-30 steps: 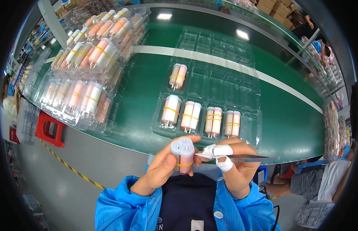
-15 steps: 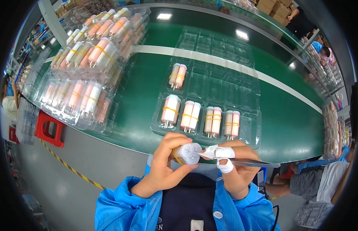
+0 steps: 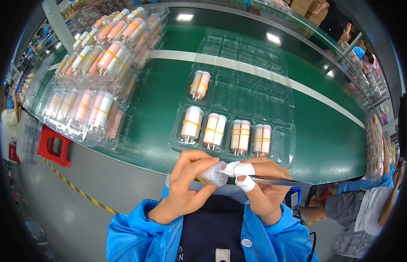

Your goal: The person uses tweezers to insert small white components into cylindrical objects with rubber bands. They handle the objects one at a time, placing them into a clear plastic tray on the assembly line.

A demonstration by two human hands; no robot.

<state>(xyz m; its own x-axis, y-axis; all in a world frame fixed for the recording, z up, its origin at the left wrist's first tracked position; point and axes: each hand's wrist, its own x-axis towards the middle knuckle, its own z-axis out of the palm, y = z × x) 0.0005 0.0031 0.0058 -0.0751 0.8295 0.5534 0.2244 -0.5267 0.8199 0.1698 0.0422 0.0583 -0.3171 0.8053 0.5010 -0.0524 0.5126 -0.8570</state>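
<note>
The left hand (image 3: 186, 185) is closed around a small white cylindrical tube (image 3: 212, 174), held just in front of the person's chest and below the near edge of the green conveyor belt (image 3: 326, 131), with a yellow rubber band (image 3: 199, 179) showing at the tube's lower side. The right hand (image 3: 264, 192), its fingertips wrapped in white tape (image 3: 245, 183), is closed in a pinch on a pair of long metal tweezers (image 3: 273, 180) whose tips meet the tube's end face. To do this well, the person would likely do best to keep the tube steady in the left grip and work the tweezer tips squarely at the end face, with light pressure, since a slanted push could slip off the rounded edge. Beyond the hands lies a clear plastic blister tray (image 3: 238, 87) with four banded pairs of pink and white tubes (image 3: 227, 133) in its near row and one more pair further back; stacked full trays (image 3: 94, 78) sit to the left. What the tweezers grip, if anything, is too small to tell; most of the tube's body is hidden inside the left fingers, and the tweezers' rear end blurs against a seated co-worker (image 3: 369, 209) at the right rim
</note>
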